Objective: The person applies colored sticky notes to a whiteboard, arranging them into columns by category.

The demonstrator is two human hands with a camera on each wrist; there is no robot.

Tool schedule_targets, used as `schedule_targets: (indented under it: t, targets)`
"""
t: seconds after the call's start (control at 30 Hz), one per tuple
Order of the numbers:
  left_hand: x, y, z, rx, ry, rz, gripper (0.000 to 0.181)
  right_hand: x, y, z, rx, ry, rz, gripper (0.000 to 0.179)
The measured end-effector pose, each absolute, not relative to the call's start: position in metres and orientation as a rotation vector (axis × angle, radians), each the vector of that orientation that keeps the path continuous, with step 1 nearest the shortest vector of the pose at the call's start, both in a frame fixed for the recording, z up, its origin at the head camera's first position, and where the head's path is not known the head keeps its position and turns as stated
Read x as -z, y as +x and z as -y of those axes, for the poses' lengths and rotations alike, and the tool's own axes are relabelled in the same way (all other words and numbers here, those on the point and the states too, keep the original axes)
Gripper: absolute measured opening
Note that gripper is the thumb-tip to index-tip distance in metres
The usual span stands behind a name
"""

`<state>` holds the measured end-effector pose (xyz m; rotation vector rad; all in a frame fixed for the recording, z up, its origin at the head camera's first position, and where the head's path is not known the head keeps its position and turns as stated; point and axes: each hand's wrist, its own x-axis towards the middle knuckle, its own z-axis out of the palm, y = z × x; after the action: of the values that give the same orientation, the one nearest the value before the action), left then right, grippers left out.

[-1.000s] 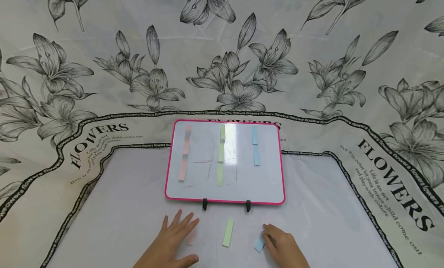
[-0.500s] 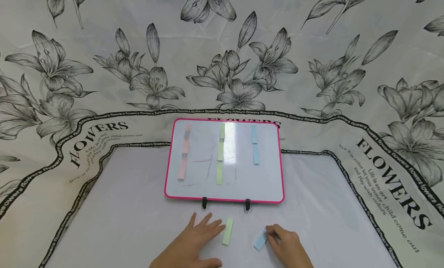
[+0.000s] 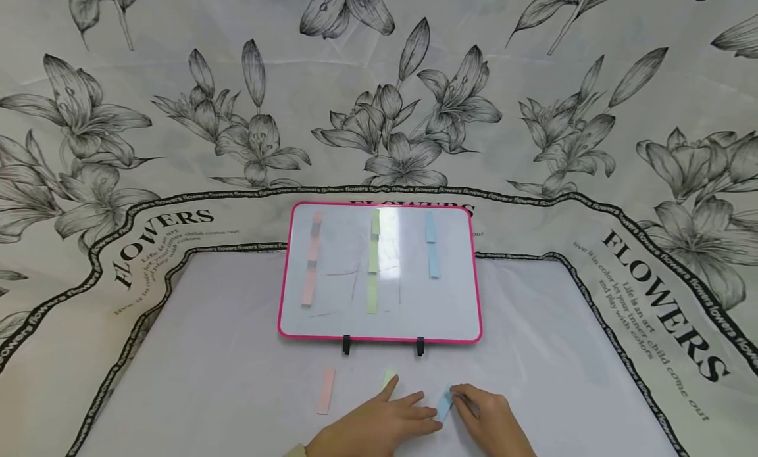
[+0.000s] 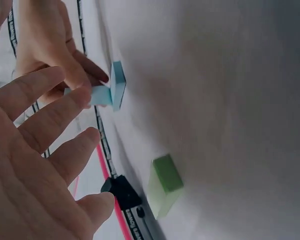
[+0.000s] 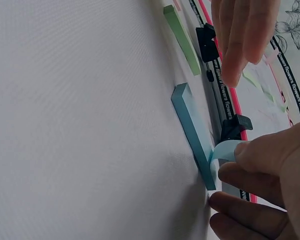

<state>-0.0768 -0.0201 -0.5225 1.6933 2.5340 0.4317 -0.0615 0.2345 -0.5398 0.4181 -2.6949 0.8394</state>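
My right hand (image 3: 490,414) pinches the end of a light-blue sticky strip (image 5: 224,150) between thumb and fingertips. That strip curls up from a pad of blue sticky notes (image 5: 192,132) lying on the white cloth. My left hand (image 3: 385,423) hovers close by with its fingers spread, holding nothing; its fingertips come near the blue pad's left side in the head view. It partly covers a green sticky-note pad (image 3: 388,378), which shows whole in the right wrist view. Further left lies a pink sticky-note pad (image 3: 326,391).
Behind the pads a pink-rimmed whiteboard (image 3: 340,319) leans on two black feet (image 3: 346,345). Stuck on it are a column of pink strips (image 3: 309,287), a green column (image 3: 372,292) and a shorter blue column (image 3: 434,263). A flower-printed cloth (image 3: 533,227) hangs behind.
My left hand has moved right, from over the pink pad to beside the blue one, uncovering the pink pad and partly covering the green. My right hand stays at the blue pad.
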Motion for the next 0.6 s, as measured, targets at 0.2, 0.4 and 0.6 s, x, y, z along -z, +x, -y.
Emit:
schedule_targets:
  t: [0.2,0.4,0.6]
  targets:
    - [0.525,-0.077,0.013,-0.383,1.694,-2.498,0.062,0.544,-0.058,-0.240,-0.845,0.494,2.621,0.024]
    - [0.529,-0.077,0.016,-0.397,1.687,-2.535,0.064,0.550,-0.065,-0.235,-0.968,0.428,2.564,0.032]
    - [0.533,-0.079,0.018,-0.408,1.670,-2.572,0.067,0.548,-0.074,-0.224,-1.237,0.366,2.581,0.023]
